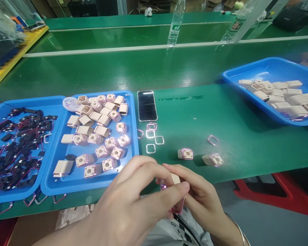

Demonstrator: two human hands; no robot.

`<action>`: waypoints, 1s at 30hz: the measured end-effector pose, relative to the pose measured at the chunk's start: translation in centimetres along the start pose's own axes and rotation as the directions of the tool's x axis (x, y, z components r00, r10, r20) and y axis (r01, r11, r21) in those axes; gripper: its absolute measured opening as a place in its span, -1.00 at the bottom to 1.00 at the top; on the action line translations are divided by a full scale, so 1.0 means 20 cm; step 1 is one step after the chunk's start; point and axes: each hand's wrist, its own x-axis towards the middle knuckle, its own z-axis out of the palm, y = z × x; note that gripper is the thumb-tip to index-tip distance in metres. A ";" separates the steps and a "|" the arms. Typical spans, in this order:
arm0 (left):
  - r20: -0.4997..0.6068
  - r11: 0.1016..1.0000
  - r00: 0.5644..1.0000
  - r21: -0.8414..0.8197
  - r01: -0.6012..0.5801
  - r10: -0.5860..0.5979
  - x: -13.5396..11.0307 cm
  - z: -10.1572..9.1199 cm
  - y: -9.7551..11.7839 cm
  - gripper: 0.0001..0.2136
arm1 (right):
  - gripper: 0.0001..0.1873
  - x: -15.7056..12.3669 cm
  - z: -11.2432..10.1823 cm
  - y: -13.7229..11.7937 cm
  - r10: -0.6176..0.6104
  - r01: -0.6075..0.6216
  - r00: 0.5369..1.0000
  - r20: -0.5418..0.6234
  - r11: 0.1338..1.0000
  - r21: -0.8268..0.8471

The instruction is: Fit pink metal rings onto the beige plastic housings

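Note:
My left hand (133, 201) and my right hand (200, 196) meet in front of the table edge, fingers pinched together around one small beige housing (175, 178) with a pink metallic ring at its end. Most of that piece is hidden by my fingers. Two more beige housings (185, 154) (213, 159) with pink square rings lie on the green table (195, 116) just beyond my hands. Several loose pink square rings (151, 134) lie near them.
A blue tray (66, 181) with several beige housings stands at the left. Further left, another blue tray (5, 198) holds black wired parts. A phone (146, 105) lies face up. At the right, a third blue tray (272, 70) holds more housings. A water bottle (175, 22) stands behind.

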 end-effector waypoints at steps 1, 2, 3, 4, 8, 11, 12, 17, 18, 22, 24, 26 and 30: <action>0.021 1.000 1.000 -0.020 -0.004 0.005 0.00 0.00 0.00 -0.63 | -0.65 0.00 0.00 0.00 -0.007 0.007 1.000 0.000 1.000 -0.024; 0.030 0.999 1.000 -0.046 0.003 -0.002 -0.01 0.00 0.00 -0.61 | -0.66 0.00 0.00 -0.01 -0.014 0.014 1.000 0.001 0.999 -0.043; 0.032 0.996 0.999 -0.087 0.027 -0.025 -0.02 0.00 0.00 -0.62 | -0.67 0.00 0.00 -0.01 -0.017 0.017 1.000 0.004 0.998 -0.056; 0.029 0.988 0.998 -0.141 0.061 -0.057 -0.02 0.01 -0.01 -0.64 | -0.67 -0.01 0.00 -0.01 -0.016 0.016 1.000 0.007 0.998 -0.065; 0.004 0.944 0.989 -0.297 0.145 -0.151 -0.03 0.04 -0.02 -0.70 | -0.65 -0.01 0.00 -0.02 0.014 -0.013 1.000 0.014 0.998 -0.062; 0.030 0.986 0.997 -0.150 0.078 -0.075 -0.01 0.01 -0.02 -0.67 | -0.68 -0.01 0.00 -0.02 0.026 -0.025 0.999 0.034 0.999 -0.023; 0.046 0.996 0.998 -0.083 0.045 -0.041 0.00 -0.01 -0.02 -0.65 | -0.69 -0.01 0.00 -0.02 0.030 -0.030 0.999 0.038 1.000 -0.006; 0.136 0.993 0.985 -0.038 0.112 -0.106 0.07 -0.07 -0.07 -0.57 | -0.72 -0.02 0.05 0.01 0.055 -0.051 0.998 -0.030 0.994 0.100; 0.156 0.983 0.976 -0.080 0.167 -0.154 0.09 -0.07 -0.09 -0.60 | -0.71 -0.02 0.06 0.02 0.045 -0.039 0.997 -0.058 0.993 0.109; 0.255 0.831 0.921 -0.407 0.379 -0.295 0.12 -0.05 -0.16 -0.69 | -0.80 -0.01 0.10 0.00 0.068 -0.053 0.993 -0.096 0.988 0.144; 0.288 0.704 0.900 -0.561 0.436 -0.328 0.12 -0.03 -0.18 -0.70 | -0.68 0.00 0.12 -0.02 0.128 -0.109 0.988 -0.085 0.974 0.197; 0.264 0.626 0.896 -0.644 0.439 -0.357 0.10 -0.01 -0.18 -0.72 | -0.61 0.02 0.13 -0.04 0.188 -0.162 0.979 -0.077 0.950 0.266; 0.194 0.605 0.907 -0.689 0.398 -0.375 0.08 0.01 -0.19 -0.74 | -0.59 0.02 0.16 -0.04 0.261 -0.212 0.961 -0.088 0.904 0.371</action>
